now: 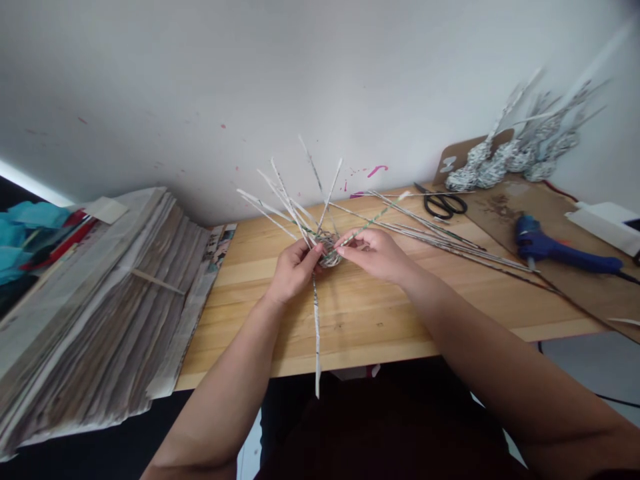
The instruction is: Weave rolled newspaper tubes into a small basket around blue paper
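Observation:
A small woven ball of rolled newspaper strips [330, 257] is held just above the wooden table. Several stiff paper strips [283, 183] fan upward out of it, and one strip [317, 327] hangs down past the table's front edge. My left hand [297, 267] is closed around the woven piece's left side, thumb on top. On the other side, my right hand [373, 252] pinches a greenish paper strip [373, 221] near where it meets the weave. The right hand's lower fingers curl underneath and are partly hidden.
More rolled paper strips [450, 243] lie to the right on the table [240, 320]. Black scissors [443, 203] rest behind them. A blue glue gun [565, 253] lies on brown cardboard [493, 227]. Several woven paper pieces [493, 163] stand against the wall. Stacked newspapers [125, 300] rise at left.

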Demonstrator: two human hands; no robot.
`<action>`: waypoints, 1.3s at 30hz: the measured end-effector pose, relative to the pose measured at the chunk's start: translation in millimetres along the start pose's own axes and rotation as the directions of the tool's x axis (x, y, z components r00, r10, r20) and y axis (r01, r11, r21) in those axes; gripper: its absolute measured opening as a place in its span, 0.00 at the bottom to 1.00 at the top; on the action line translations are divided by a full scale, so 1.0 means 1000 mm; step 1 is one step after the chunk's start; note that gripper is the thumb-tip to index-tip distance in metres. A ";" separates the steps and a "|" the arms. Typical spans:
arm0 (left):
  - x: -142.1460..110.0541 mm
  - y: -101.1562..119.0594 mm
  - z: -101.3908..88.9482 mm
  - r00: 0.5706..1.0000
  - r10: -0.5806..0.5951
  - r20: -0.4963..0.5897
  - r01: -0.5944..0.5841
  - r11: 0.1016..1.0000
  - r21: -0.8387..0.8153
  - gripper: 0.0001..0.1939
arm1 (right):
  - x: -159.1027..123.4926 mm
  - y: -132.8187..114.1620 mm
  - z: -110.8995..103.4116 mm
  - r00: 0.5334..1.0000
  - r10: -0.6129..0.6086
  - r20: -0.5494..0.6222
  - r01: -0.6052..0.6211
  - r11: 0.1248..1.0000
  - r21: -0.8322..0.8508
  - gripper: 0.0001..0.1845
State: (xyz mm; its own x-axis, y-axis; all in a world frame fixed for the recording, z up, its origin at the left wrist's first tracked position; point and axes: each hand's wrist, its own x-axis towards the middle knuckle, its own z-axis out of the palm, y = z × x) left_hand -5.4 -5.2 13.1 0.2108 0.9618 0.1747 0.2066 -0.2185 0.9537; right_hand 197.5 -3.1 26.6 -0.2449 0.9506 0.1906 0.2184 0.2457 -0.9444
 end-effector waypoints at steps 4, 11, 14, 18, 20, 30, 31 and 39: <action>-0.003 0.002 0.001 0.999 0.036 0.016 -0.037 0.997 0.064 0.19 | 0.002 0.005 0.003 0.999 0.025 -0.033 -0.024 0.999 0.049 0.06; -0.003 0.000 0.004 0.999 0.032 0.043 -0.035 0.995 0.092 0.17 | -0.001 0.003 0.003 0.990 -0.138 -0.025 0.133 0.981 -0.144 0.16; -0.003 -0.002 0.004 0.997 0.034 0.071 -0.039 0.997 0.064 0.17 | -0.002 0.004 0.007 0.981 -0.194 -0.014 0.186 0.955 -0.229 0.10; -0.004 -0.002 0.006 0.998 0.035 0.045 -0.036 0.999 0.009 0.17 | -0.001 0.006 0.012 0.991 -0.101 -0.083 0.086 0.981 -0.173 0.04; -0.004 -0.001 0.007 1.000 0.018 0.014 -0.019 1.000 0.003 0.16 | 0.001 0.006 0.013 0.991 0.014 -0.133 -0.015 1.000 -0.008 0.08; -0.002 0.000 0.010 0.996 0.004 -0.085 0.008 0.992 0.129 0.14 | -0.002 0.007 0.016 0.997 0.019 -0.074 -0.013 0.997 0.070 0.05; -0.001 -0.001 0.010 0.997 0.000 -0.072 0.008 0.993 0.121 0.14 | -0.003 0.008 0.016 0.996 -0.031 -0.085 0.030 0.999 -0.010 0.05; 0.000 -0.004 0.005 0.992 0.126 -0.025 -0.119 0.973 0.198 0.12 | -0.001 0.012 0.007 0.977 -0.181 -0.111 0.129 0.922 -0.364 0.07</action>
State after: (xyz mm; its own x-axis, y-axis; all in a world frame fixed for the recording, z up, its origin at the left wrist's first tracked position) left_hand -1.2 -5.3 7.4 0.2114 0.9303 0.2999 0.3650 -0.3597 0.8587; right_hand 193.7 -2.8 13.1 -0.1738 0.9056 0.3870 0.5135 0.4187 -0.7490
